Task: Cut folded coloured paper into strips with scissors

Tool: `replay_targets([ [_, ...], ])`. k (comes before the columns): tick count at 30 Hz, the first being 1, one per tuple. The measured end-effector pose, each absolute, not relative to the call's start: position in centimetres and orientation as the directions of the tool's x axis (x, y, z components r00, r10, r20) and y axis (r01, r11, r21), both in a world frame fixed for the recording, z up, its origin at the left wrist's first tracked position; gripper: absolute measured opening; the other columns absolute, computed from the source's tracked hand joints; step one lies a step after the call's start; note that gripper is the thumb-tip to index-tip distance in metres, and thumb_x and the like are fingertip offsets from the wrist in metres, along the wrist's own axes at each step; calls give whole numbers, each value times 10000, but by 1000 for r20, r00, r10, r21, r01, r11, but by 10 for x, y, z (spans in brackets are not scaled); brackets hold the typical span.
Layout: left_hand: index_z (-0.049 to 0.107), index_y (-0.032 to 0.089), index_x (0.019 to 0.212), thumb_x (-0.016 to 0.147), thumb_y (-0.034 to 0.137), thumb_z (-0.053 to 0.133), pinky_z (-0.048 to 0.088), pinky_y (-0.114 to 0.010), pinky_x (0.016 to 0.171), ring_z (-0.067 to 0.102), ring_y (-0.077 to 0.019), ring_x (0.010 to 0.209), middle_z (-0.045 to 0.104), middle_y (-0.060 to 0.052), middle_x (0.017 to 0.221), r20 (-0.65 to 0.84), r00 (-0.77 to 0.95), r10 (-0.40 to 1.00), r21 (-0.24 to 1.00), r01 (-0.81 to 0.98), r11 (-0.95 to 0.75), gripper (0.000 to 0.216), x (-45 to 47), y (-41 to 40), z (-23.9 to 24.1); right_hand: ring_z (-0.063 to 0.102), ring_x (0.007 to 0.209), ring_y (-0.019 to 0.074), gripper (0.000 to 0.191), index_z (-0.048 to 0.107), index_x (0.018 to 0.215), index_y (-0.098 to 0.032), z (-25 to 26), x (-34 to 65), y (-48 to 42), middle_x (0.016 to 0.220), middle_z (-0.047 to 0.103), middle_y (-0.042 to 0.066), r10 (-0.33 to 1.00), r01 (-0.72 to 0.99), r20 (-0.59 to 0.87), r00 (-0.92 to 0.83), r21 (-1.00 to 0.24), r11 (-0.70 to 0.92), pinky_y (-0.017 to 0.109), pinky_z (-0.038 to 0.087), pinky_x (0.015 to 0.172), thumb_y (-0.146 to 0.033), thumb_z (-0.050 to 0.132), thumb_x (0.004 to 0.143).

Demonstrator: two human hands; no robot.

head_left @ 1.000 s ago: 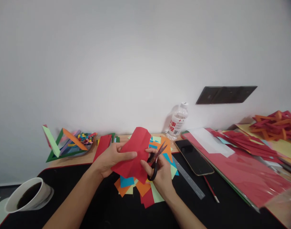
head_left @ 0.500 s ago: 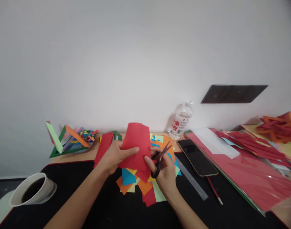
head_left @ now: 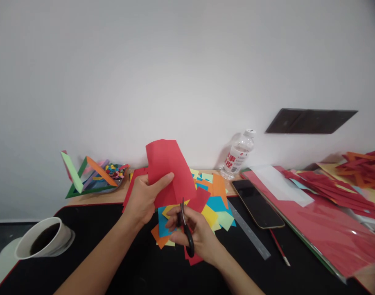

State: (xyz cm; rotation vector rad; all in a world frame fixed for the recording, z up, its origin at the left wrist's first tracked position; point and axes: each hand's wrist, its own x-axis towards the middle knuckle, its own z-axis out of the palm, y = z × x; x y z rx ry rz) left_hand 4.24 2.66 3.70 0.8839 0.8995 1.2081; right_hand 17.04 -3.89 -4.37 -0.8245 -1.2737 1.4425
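A sheet of red paper (head_left: 167, 164) is pinched in my left hand (head_left: 143, 196), thumb flat across its face, and stands raised above the desk. My right hand (head_left: 199, 233) has its fingers in the handles of black-handled scissors (head_left: 187, 233). The scissor blades point up toward the paper's lower right edge; whether they touch it I cannot tell. Beneath both hands lies a spread of coloured paper pieces (head_left: 216, 203) in blue, orange, yellow, green and red. More red sheets (head_left: 132, 186) lie behind my left hand, partly hidden by it.
At left stand a paper cup (head_left: 57, 241) of dark liquid and a tray of paper scraps (head_left: 114, 173) with folded strips. To the right are a bottle (head_left: 236, 157), a phone (head_left: 258, 205), a ruler (head_left: 250, 235), a pencil (head_left: 279, 248) and a red paper pack (head_left: 322, 229).
The red paper has turned and risen slightly to the left. My right hand with the scissors has moved down and left, from the paper's right side to its lower edge.
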Motion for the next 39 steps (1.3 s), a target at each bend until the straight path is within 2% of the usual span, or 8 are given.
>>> replay_targets([
  [9, 747, 125, 740, 625, 227, 821, 568, -223, 611, 703, -169, 639, 764, -75, 745, -85, 322, 943, 928, -319, 193, 171, 36, 23, 39, 620, 788, 183, 434, 628, 986, -183, -40, 173, -41, 859, 653, 37, 957, -135, 163, -241, -982, 133, 306, 491, 750, -344, 840, 643],
  [13, 745, 123, 758, 618, 224, 824, 572, -226, 612, 703, -170, 639, 762, -66, 723, -76, 210, 975, 926, -347, 147, 190, 40, 22, 39, 613, 770, 168, 462, 584, 984, -197, -35, 172, -42, 842, 645, 23, 956, -193, 134, -261, -978, 85, 284, 497, 719, -348, 846, 634],
  [17, 741, 125, 750, 581, 204, 842, 578, -224, 634, 703, -164, 655, 767, -58, 756, -104, 111, 988, 910, -390, 140, 211, 45, 23, 39, 603, 730, 163, 452, 578, 883, -181, -31, 172, -42, 803, 634, 23, 951, -220, 121, -286, -974, 57, 280, 499, 683, -391, 857, 597],
  [22, 734, 116, 726, 566, 239, 850, 579, -236, 593, 696, -172, 616, 763, -65, 736, -120, 28, 992, 933, -339, 123, 233, 46, 21, 36, 591, 741, 167, 475, 602, 920, -180, -32, 172, -43, 792, 608, 14, 949, -227, 121, -291, -972, 54, 285, 485, 685, -430, 847, 599],
  [31, 738, 137, 759, 610, 313, 820, 578, -255, 572, 709, -207, 658, 767, -66, 773, -52, -20, 998, 980, -195, 47, 245, 46, 15, 34, 542, 644, 138, 459, 600, 882, -188, -31, 171, -43, 719, 568, -17, 949, -212, 102, -299, -976, 38, 257, 448, 609, -453, 841, 595],
  [39, 737, 156, 744, 611, 336, 818, 576, -254, 589, 699, -192, 665, 767, -38, 773, 16, -52, 998, 990, -137, -23, 238, 46, 15, 32, 498, 608, 122, 459, 598, 904, -188, -31, 171, -43, 679, 533, -40, 945, -234, 79, -319, -972, 2, 238, 401, 568, -442, 838, 607],
])
